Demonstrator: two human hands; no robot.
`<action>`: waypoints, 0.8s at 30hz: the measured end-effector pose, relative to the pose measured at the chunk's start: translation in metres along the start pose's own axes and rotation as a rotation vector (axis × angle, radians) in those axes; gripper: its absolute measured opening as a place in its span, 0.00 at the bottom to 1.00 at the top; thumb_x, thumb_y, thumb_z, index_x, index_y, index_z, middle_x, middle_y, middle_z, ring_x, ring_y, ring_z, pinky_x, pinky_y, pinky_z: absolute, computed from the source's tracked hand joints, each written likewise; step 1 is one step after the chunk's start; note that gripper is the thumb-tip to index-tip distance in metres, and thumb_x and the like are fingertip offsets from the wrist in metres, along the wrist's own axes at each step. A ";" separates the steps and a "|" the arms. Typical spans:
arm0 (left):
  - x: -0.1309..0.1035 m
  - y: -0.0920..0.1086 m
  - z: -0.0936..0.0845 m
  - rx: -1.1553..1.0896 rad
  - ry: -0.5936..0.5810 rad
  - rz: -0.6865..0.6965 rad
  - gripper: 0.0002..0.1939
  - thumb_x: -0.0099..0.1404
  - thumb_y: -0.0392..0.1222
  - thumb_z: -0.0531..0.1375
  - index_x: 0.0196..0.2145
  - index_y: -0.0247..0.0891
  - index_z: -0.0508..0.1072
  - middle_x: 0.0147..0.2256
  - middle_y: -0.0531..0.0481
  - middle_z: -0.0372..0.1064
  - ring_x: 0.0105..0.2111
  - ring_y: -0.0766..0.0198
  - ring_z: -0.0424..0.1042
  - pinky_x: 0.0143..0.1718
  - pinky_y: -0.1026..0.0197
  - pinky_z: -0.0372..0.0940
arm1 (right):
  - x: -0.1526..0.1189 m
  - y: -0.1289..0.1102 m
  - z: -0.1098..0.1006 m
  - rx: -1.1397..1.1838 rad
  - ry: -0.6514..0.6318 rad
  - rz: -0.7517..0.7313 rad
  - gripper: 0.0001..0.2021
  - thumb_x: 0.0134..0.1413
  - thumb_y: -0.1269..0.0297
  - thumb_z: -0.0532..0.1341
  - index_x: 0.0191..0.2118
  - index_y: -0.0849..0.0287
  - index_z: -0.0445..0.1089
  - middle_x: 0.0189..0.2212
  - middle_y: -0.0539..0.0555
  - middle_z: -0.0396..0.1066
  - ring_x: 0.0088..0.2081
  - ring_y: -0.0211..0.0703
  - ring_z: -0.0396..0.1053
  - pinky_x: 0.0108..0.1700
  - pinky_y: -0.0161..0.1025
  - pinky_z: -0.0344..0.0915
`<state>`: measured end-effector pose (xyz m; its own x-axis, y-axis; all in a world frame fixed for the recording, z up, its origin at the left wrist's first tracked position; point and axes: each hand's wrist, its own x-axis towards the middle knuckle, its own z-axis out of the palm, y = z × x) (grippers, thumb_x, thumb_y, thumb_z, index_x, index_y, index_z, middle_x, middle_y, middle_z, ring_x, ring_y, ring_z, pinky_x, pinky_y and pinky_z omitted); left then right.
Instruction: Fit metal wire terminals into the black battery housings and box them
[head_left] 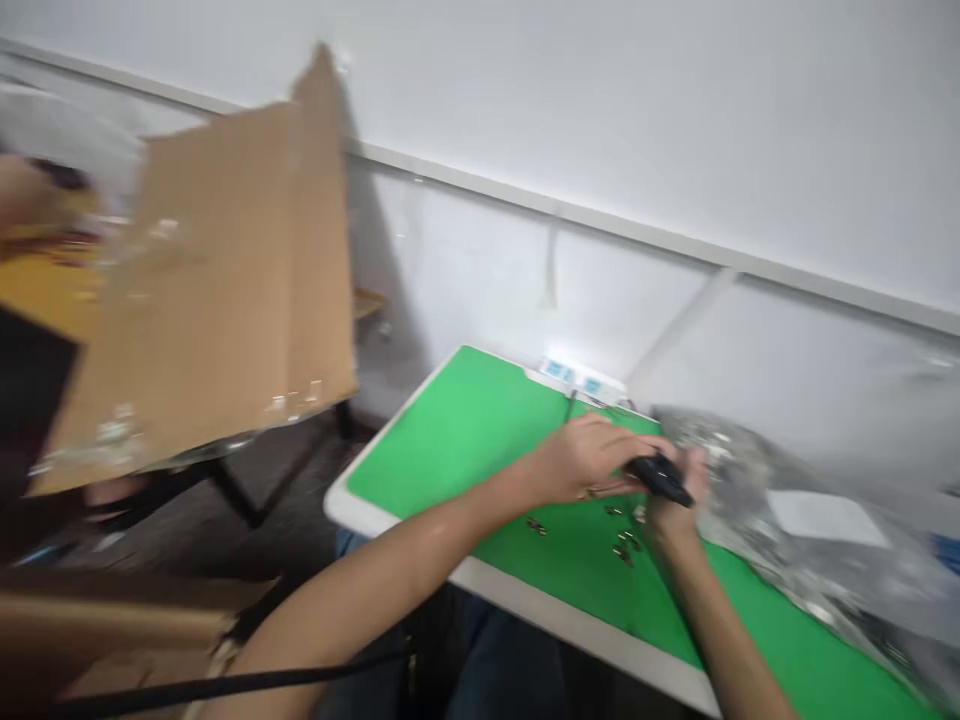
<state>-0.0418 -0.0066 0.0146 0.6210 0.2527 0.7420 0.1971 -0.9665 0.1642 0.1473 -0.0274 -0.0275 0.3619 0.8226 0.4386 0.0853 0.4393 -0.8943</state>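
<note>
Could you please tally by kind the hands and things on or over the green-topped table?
Hands (left hand, right hand): 2
Black item: 1
White label: 1
Total: 4
Left out, too blurred to count: small metal pieces, clear plastic bagging.

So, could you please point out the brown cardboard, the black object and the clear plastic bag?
Brown cardboard [217,260]: head view, middle of its broad face.
Black object [661,477]: head view, its middle.
Clear plastic bag [741,492]: head view, crumpled left part.
</note>
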 end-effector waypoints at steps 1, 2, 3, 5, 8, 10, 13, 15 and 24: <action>0.000 -0.002 0.001 -0.011 0.027 0.027 0.18 0.78 0.47 0.58 0.61 0.39 0.72 0.55 0.40 0.78 0.55 0.52 0.77 0.59 0.47 0.69 | 0.002 -0.006 0.005 0.017 0.029 0.005 0.35 0.59 0.27 0.51 0.28 0.55 0.76 0.27 0.54 0.75 0.34 0.49 0.72 0.44 0.47 0.68; 0.000 -0.005 0.003 -0.027 0.057 0.031 0.18 0.78 0.44 0.57 0.61 0.39 0.71 0.54 0.40 0.78 0.55 0.52 0.77 0.58 0.46 0.70 | 0.005 -0.011 0.008 0.033 0.027 0.017 0.35 0.59 0.26 0.51 0.27 0.54 0.76 0.26 0.54 0.75 0.33 0.49 0.72 0.42 0.47 0.68; 0.001 -0.008 0.004 -0.051 0.078 0.038 0.18 0.78 0.40 0.55 0.62 0.40 0.70 0.54 0.40 0.78 0.54 0.53 0.77 0.56 0.46 0.71 | 0.008 -0.013 0.011 0.049 0.036 0.033 0.36 0.58 0.25 0.50 0.25 0.54 0.75 0.24 0.53 0.73 0.31 0.49 0.72 0.40 0.47 0.68; 0.002 -0.014 0.007 -0.105 0.081 0.059 0.21 0.77 0.36 0.53 0.65 0.40 0.67 0.51 0.41 0.79 0.53 0.53 0.78 0.54 0.46 0.72 | 0.014 -0.016 0.011 0.070 0.025 0.063 0.37 0.58 0.24 0.48 0.25 0.54 0.75 0.22 0.53 0.72 0.30 0.50 0.72 0.37 0.46 0.68; 0.003 -0.016 0.011 -0.127 0.181 -0.021 0.19 0.77 0.35 0.53 0.63 0.39 0.69 0.48 0.43 0.80 0.49 0.56 0.80 0.52 0.48 0.74 | 0.017 -0.015 0.007 0.065 -0.068 0.088 0.39 0.57 0.23 0.47 0.27 0.54 0.76 0.23 0.54 0.73 0.29 0.50 0.72 0.36 0.46 0.68; 0.002 -0.015 0.013 -0.121 0.219 -0.082 0.17 0.77 0.37 0.54 0.60 0.38 0.71 0.50 0.43 0.80 0.50 0.56 0.80 0.53 0.49 0.75 | 0.016 -0.013 0.003 0.033 -0.121 0.069 0.40 0.56 0.22 0.46 0.28 0.54 0.76 0.25 0.54 0.75 0.33 0.51 0.73 0.40 0.47 0.69; 0.001 -0.013 0.012 -0.160 0.166 -0.082 0.17 0.76 0.38 0.54 0.59 0.38 0.72 0.53 0.43 0.79 0.52 0.57 0.79 0.55 0.50 0.75 | 0.016 -0.007 0.001 -0.008 -0.153 0.044 0.40 0.57 0.21 0.46 0.29 0.54 0.76 0.28 0.54 0.77 0.36 0.51 0.74 0.45 0.46 0.69; 0.001 -0.012 0.010 -0.182 0.124 -0.058 0.19 0.75 0.37 0.54 0.60 0.39 0.71 0.55 0.43 0.78 0.54 0.56 0.79 0.56 0.49 0.75 | 0.017 -0.003 0.001 -0.011 -0.145 0.045 0.40 0.58 0.22 0.46 0.30 0.54 0.77 0.29 0.54 0.77 0.36 0.50 0.74 0.45 0.46 0.69; -0.001 -0.021 0.013 -0.162 0.055 -0.028 0.23 0.70 0.40 0.61 0.62 0.42 0.71 0.53 0.44 0.79 0.52 0.53 0.79 0.53 0.49 0.76 | 0.019 -0.003 -0.004 -0.036 -0.150 0.052 0.38 0.58 0.24 0.47 0.30 0.54 0.75 0.28 0.54 0.76 0.36 0.50 0.74 0.45 0.46 0.71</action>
<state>-0.0369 0.0143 0.0024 0.5735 0.2815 0.7693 0.0859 -0.9546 0.2852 0.1577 -0.0144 -0.0172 0.2240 0.8897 0.3978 0.1048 0.3838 -0.9174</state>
